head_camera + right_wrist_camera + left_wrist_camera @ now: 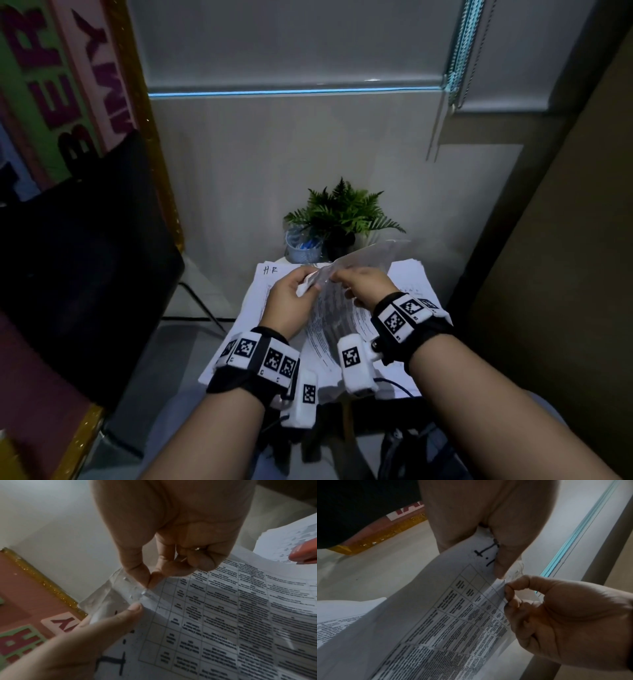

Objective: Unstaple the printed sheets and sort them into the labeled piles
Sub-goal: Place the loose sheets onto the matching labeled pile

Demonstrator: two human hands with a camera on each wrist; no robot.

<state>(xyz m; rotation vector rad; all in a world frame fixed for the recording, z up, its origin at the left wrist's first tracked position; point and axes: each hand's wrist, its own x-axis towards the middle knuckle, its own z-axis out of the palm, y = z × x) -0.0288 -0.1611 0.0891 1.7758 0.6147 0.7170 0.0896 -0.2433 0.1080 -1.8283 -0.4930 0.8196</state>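
A stapled set of printed sheets [327, 315] with a table of text is held up over the small table. My left hand [291, 301] pinches its crumpled top corner, the thumb [498, 566] pressing beside a handwritten "I.T" mark [485, 551]. My right hand [368, 284] pinches the top sheet's edge [150, 593] between thumb and forefinger [149, 580], just right of the left thumb [133, 608]. The corner paper [120, 586] is creased and shows small holes. A thin pale sliver [183, 559] shows among the right hand's curled fingers; I cannot tell what it is.
A pile marked "H.R" [270, 272] lies at the table's left, another paper pile [412, 277] at its right. An orange-red tool [303, 554] rests on papers. A cup [303, 248] and a fern pot [344, 219] stand behind. A dark chair [85, 267] is on the left.
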